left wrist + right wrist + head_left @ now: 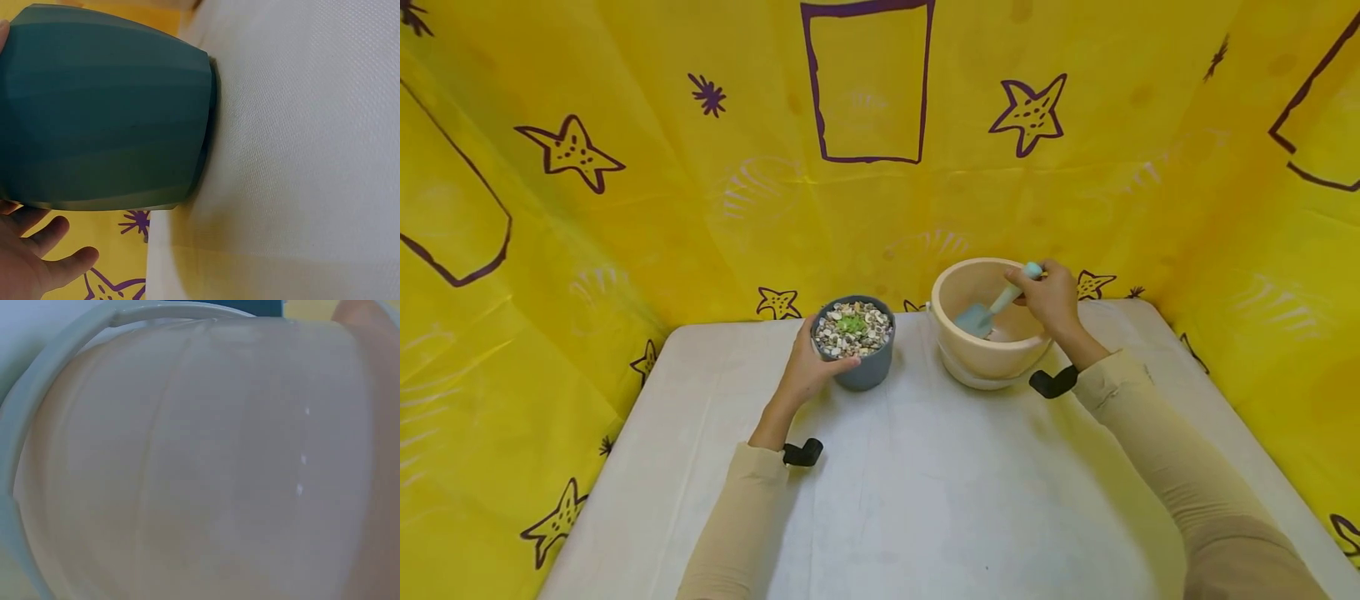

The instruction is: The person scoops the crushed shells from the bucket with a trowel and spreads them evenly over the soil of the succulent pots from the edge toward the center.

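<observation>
A dark blue-green faceted plant pot [868, 373] stands on the white-covered table, filled with pale pebbles around a small green succulent [852, 323]. My left hand [806, 365] holds it at the upper side, thumb along the front and fingers around the left; in the left wrist view some fingertips [80, 262] stick out past the pot's wall. To the right sits a cream bucket [981, 360]. My right hand [1055, 302] grips a light blue toy shovel [1006, 297] by its handle, the blade tilted down inside the bucket. Only the bucket's outer wall fills most of the right wrist view.
The bucket's carrying handle [59, 362] hangs down around its lower side. Behind and beside the table [895, 500] hangs a yellow cloth [865, 208] printed with purple stars and shells. Pot and bucket stand near the table's back edge.
</observation>
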